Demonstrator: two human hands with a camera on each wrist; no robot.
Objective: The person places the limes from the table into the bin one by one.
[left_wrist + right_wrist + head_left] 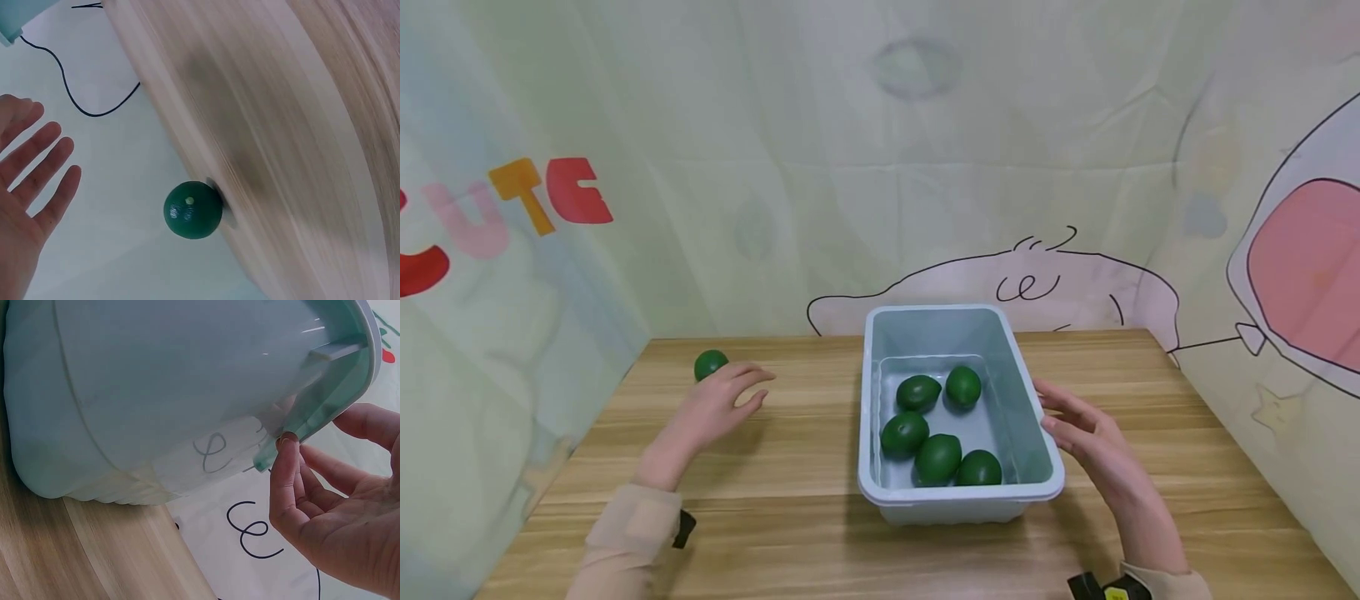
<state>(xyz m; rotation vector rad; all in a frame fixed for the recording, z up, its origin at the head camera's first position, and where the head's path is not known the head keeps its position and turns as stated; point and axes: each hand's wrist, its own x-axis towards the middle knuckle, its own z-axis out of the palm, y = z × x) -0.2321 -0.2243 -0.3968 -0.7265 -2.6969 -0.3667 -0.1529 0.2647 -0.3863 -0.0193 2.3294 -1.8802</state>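
A dark green, smooth avocado [710, 364] lies at the far left of the table; the left wrist view shows the pale stem spot on this avocado [192, 210]. My left hand [724, 405] is just in front and to the right of it, overlapping its edge in the head view. In the left wrist view the fingers [47, 159] are spread and hold nothing. My right hand [1093, 442] grips the right rim of a pale blue plastic bin [958, 504]. Close up, the fingers [287, 481] curl under that rim. Several more avocados [938, 458] lie inside the bin.
The wooden table [790, 517] carries the bin right of its middle. Behind it hangs a printed cloth [737, 167] with cartoon drawings and letters, reaching down to the table's back and side edges.
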